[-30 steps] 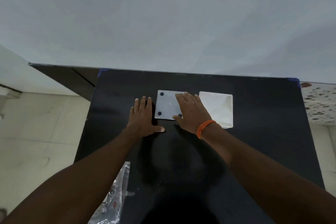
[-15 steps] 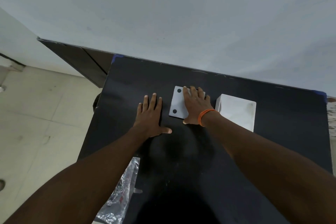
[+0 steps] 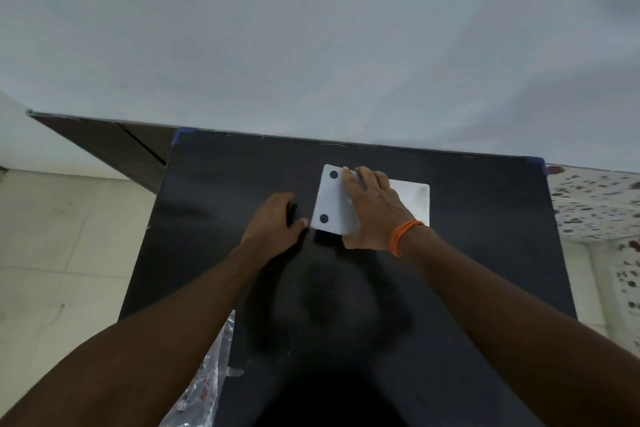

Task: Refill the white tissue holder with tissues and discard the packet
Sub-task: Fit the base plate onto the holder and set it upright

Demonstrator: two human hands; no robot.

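Note:
The white tissue holder (image 3: 414,199) stands on the black table (image 3: 485,253), its open body partly covered. A flat white lid (image 3: 327,198) with black round feet is tilted up and overlaps the holder's left side. My right hand (image 3: 375,210), an orange band at its wrist, grips this lid from above with fingers over its far edge and thumb at its near edge. My left hand (image 3: 273,225) rests on the table just left of the lid, fingers curled under and thumb tip at the lid's near left corner. No tissues show.
A crumpled clear plastic packet (image 3: 204,388) hangs at the table's near left edge beside my left forearm. The table's far edge meets a pale wall. Tiled floor (image 3: 62,253) lies to the left, and a speckled surface (image 3: 595,204) to the right.
My right hand has closed on the lid and raised it toward the holder, so it now overlaps the holder. My left hand's flat fingers have curled in.

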